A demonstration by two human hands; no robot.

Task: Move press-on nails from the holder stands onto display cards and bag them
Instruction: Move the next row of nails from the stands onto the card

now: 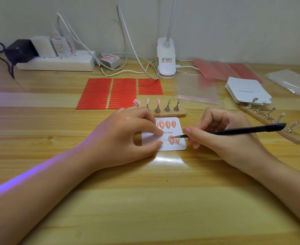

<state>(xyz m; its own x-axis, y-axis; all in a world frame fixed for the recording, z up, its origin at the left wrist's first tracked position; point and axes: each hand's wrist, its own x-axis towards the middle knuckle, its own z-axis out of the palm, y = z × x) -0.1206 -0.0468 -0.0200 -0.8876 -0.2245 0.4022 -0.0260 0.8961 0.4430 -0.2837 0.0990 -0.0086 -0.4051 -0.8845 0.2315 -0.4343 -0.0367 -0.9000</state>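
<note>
Fingers [159,132] of the left hand [128,135] pressed flat on a white card [178,146], pinning it to the wooden table [145,200]. Her right hand [221,138] pinched black tweezers [234,132], tip touching a pink nail [171,139] on the card. Just beyond stood a stand [170,114] with three nails left on it; an empty stand [269,121] lay to the right.

Nails [171,139] on card [172,147]; stand [170,114] behind
</note>
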